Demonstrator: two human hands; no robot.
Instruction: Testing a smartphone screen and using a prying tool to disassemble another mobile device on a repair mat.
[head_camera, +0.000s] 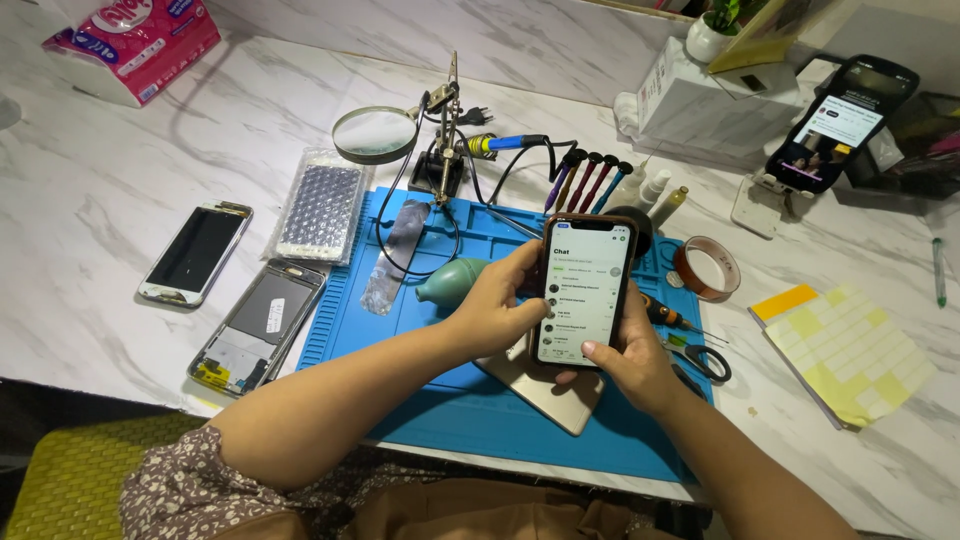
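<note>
**Two hands, one lit phone**

Two hands close around a smartphone (585, 290): the left hand (495, 305) wraps its nine-o'clock edge, the right hand (630, 350) cradles the bottom corner at five o'clock. It hovers above the blue mat (440, 400), over a gold back panel (550, 395). Likely stiff, slick glass (fragile); the side rails look the safest grip.

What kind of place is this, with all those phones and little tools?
Probably a phone repair bench. A blue work mat lies on the marble table, with a soldering iron, a row of small screwdrivers and an opened phone body. Both hands hold a lit phone.
</note>
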